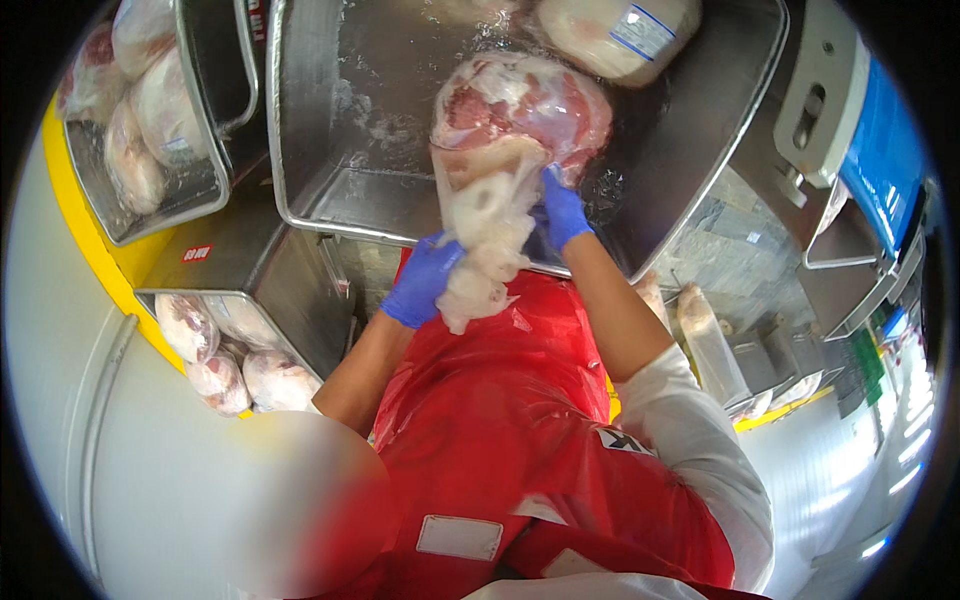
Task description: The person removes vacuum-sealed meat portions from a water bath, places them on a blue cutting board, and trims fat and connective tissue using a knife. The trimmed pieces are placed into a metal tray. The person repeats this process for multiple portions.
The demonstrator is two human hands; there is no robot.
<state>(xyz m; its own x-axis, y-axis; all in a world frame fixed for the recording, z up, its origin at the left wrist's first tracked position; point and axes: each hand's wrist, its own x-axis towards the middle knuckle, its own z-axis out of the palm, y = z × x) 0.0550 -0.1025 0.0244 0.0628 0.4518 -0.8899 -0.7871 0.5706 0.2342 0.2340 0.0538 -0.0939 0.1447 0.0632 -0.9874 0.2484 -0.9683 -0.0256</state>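
A large piece of raw meat [520, 110], red with white fat, lies over the near part of a metal tub [330, 200]. A pale, translucent bag [490, 215] is drawn partly over its near end, its loose part bunched toward my red apron [520, 350]. My left hand [425, 282], in a blue glove, is closed on the left side of this bunched part. My right hand [563, 208], also blue-gloved, is closed on the bag's right edge, close against the meat. The fingertips of both hands are partly hidden by the bag.
A wrapped, labelled piece of meat [610, 35] sits at the tub's far right. Metal bins with wrapped meat [160, 110] stand at the left, more wrapped pieces [235, 365] below them. At the right are a grey metal machine part [825, 90] and a blue panel [885, 150].
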